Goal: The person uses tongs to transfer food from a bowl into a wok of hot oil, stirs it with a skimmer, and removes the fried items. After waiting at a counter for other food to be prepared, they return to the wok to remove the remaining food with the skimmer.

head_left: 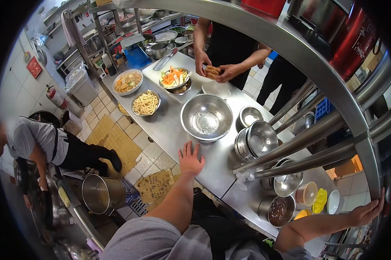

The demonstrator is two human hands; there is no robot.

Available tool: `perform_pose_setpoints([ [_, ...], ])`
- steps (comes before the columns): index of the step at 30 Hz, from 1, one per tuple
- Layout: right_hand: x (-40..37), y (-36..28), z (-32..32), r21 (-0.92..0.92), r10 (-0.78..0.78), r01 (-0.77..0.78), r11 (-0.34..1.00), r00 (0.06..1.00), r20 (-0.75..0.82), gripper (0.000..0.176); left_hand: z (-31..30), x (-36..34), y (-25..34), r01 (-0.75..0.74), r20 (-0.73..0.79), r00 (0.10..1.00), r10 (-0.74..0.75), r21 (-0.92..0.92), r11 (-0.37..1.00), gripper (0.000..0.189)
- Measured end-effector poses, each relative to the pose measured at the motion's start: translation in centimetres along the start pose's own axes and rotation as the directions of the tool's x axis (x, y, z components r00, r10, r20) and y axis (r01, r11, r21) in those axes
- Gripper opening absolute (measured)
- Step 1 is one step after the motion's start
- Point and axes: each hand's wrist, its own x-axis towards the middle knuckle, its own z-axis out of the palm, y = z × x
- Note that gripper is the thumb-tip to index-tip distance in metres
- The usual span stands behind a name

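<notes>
My left hand lies flat on the steel table, its fingers spread and holding nothing. Just beyond the fingertips stands a large steel mixing bowl, with no food visible in it. Out to the right, my right hand rests against the metal shelf post with its fingers stretched out. Nearest to that arm on the table are a white bowl, a yellow bag and a steel pot of dark sauce.
Across the table a person's hands hold browned food over a small dish. Bowls of noodles and cut vegetables stand at the left. Stacked steel bowls sit at the right. Another person works at the far left.
</notes>
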Motion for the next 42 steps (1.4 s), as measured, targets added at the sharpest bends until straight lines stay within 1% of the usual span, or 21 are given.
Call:
perform_pose_setpoints([
  [4, 0.0, 0.7, -0.1, -0.036, -0.024, 0.024, 0.999, 1.0, 0.001, 0.032, -0.1, 0.0, 0.1, 0.003, 0.011, 1.0, -0.003, 0.005, 1.0, 0.056],
  [7, 0.0, 1.5, -0.2, -0.021, -0.064, 0.064, 0.998, 0.998, -0.009, 0.032, -0.1, 0.0, 0.1, 0.001, 0.01, 1.0, -0.001, 0.009, 1.0, 0.056],
  [9, 0.0, 1.2, -0.1, 0.019, -0.031, 0.032, 0.999, 0.999, -0.017, 0.032, 0.0, 0.0, 0.2, 0.003, 0.01, 1.0, -0.003, 0.007, 1.0, 0.056],
  [12, -0.1, 1.2, -0.1, -0.008, -0.02, 0.02, 1.0, 1.0, 0.0, 0.034, -0.1, 0.0, 0.3, 0.009, -0.009, 1.0, -0.009, 0.003, 1.0, 0.055],
  [16, -0.1, 1.0, -0.1, 0.004, -0.019, 0.019, 1.0, 1.0, -0.017, 0.033, 0.0, 0.0, 0.2, 0.007, -0.014, 1.0, -0.007, 0.013, 1.0, 0.055],
  [19, 0.0, 0.9, -0.1, -0.037, -0.019, 0.018, 0.999, 1.0, -0.013, 0.033, 0.0, 0.0, 0.2, 0.004, 0.0, 1.0, -0.004, 0.017, 1.0, 0.056],
  [21, 0.0, 0.8, 0.0, 0.025, 0.016, -0.015, 1.0, 1.0, -0.006, 0.035, -0.1, 0.0, 0.2, -0.002, 0.017, 1.0, 0.001, 0.017, 1.0, 0.056],
  [25, -0.2, 0.7, 0.1, 0.044, 0.048, -0.047, 0.998, 0.999, -0.017, 0.033, 0.0, 0.0, 0.2, 0.004, 0.037, 0.999, -0.005, 0.025, 1.0, 0.057],
  [27, -0.1, 1.3, -0.1, 0.009, -0.051, 0.051, 0.999, 0.999, -0.004, 0.033, 0.0, 0.1, 0.2, -0.009, 0.043, 0.999, 0.008, 0.031, 0.999, 0.057],
  [28, -0.1, 1.4, -0.2, -0.007, -0.043, 0.043, 0.999, 0.999, -0.006, 0.033, 0.0, 0.0, 0.3, -0.001, 0.042, 0.999, -0.001, 0.028, 1.0, 0.058],
  [30, -0.2, 1.7, -0.1, 0.031, -0.035, 0.036, 0.999, 0.999, -0.017, 0.033, 0.0, 0.2, 0.4, -0.016, 0.042, 0.999, 0.014, 0.031, 0.999, 0.058],
  [32, -0.1, 1.5, -0.1, 0.006, -0.04, 0.04, 0.999, 0.999, -0.023, 0.032, 0.1, 0.1, 0.5, 0.002, 0.039, 0.999, -0.004, 0.039, 0.999, 0.058],
  [33, -0.1, 1.3, 0.0, -0.004, -0.058, 0.058, 0.998, 0.998, -0.025, 0.032, 0.2, 0.0, 0.5, -0.016, 0.046, 0.999, 0.014, 0.044, 0.999, 0.058],
  [35, 0.0, 1.6, -0.1, -0.032, -0.116, 0.115, 0.993, 0.993, -0.03, 0.032, 0.3, 0.0, 0.6, -0.006, 0.035, 0.999, 0.005, 0.044, 0.999, 0.058],
  [36, 0.0, 1.8, -0.1, -0.051, -0.106, 0.104, 0.993, 0.994, -0.029, 0.032, 0.4, 0.0, 0.7, -0.027, 0.04, 0.999, 0.025, 0.05, 0.998, 0.058],
  [38, -0.1, 2.1, 0.0, -0.053, -0.129, 0.126, 0.991, 0.99, -0.06, 0.031, 0.6, 0.0, 0.6, -0.016, 0.018, 1.0, 0.015, 0.058, 0.998, 0.057],
  [39, -0.1, 2.0, 0.1, -0.068, -0.117, 0.112, 0.991, 0.991, -0.064, 0.031, 0.6, 0.0, 0.6, -0.035, 0.018, 0.999, 0.033, 0.067, 0.997, 0.057],
  [41, -0.4, 1.4, 0.2, -0.006, -0.039, 0.039, 0.999, 0.996, -0.078, 0.033, 0.6, 0.0, 0.7, -0.024, 0.03, 0.999, 0.022, 0.065, 0.998, 0.057],
  [42, -0.5, 1.5, 0.1, 0.019, 0.001, 0.001, 1.0, 0.996, -0.084, 0.033, 0.7, 0.0, 0.7, -0.051, 0.035, 0.998, 0.049, 0.075, 0.996, 0.057],
])
